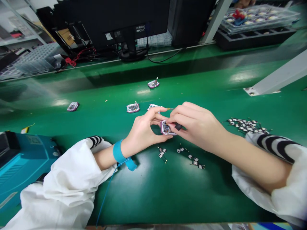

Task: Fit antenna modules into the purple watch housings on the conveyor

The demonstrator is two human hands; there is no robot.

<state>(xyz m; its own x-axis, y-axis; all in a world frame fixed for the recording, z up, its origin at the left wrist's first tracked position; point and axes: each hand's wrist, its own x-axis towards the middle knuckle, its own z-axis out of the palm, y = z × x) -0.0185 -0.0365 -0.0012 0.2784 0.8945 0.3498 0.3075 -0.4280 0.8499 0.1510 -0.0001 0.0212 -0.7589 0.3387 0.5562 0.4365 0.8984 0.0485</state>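
Observation:
My left hand [144, 131] pinches a small pink-framed electronic module [165, 128] just above the green mat [153, 191]. A blue wrist strap [118, 152] circles that wrist. My right hand [194, 126] is closed over the same module, its fingertips pressing a small black piece [178, 126] at the module's edge, with a thin tool tip [170, 109] sticking out above the fingers. Tiny black-and-white parts [192, 158] lie scattered right below my hands.
More pink modules lie on the mat: one behind my hands [133, 108], one farther back [153, 84], one to the left [73, 106]. A pile of small parts [247, 125] sits right. A blue device [21, 159] stands at left; a monitor [115, 22] and trays [256, 16] are behind.

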